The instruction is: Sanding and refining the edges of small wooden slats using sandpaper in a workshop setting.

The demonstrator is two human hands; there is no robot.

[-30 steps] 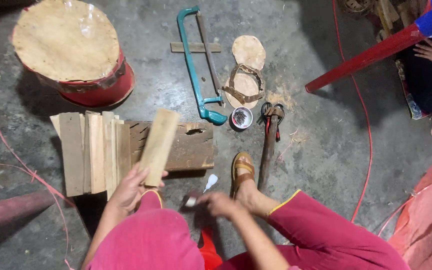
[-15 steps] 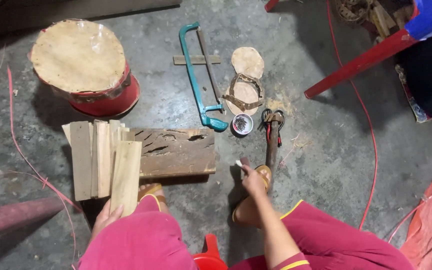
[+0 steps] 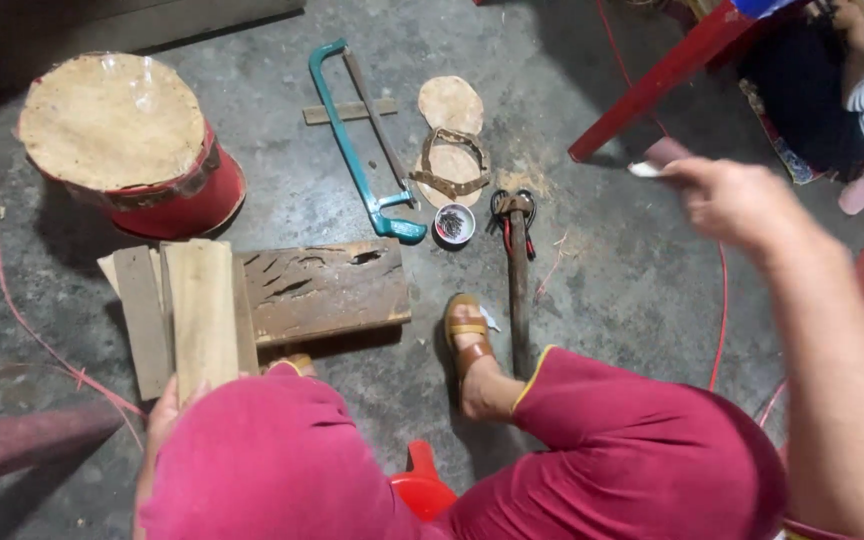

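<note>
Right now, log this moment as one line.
left hand: on wood slat atop slat stack | right hand: raised, gripping small pale object | floor: hacksaw, hammer, tin of nails

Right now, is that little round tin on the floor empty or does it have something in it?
Not empty. The small round tin stands upright and open between the saw handle and the hammer, with dark nails inside.

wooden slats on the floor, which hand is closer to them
Left. The left hand touches the near end of the wooden slats; the right hand is raised far off to their right, gripping a small object.
</note>
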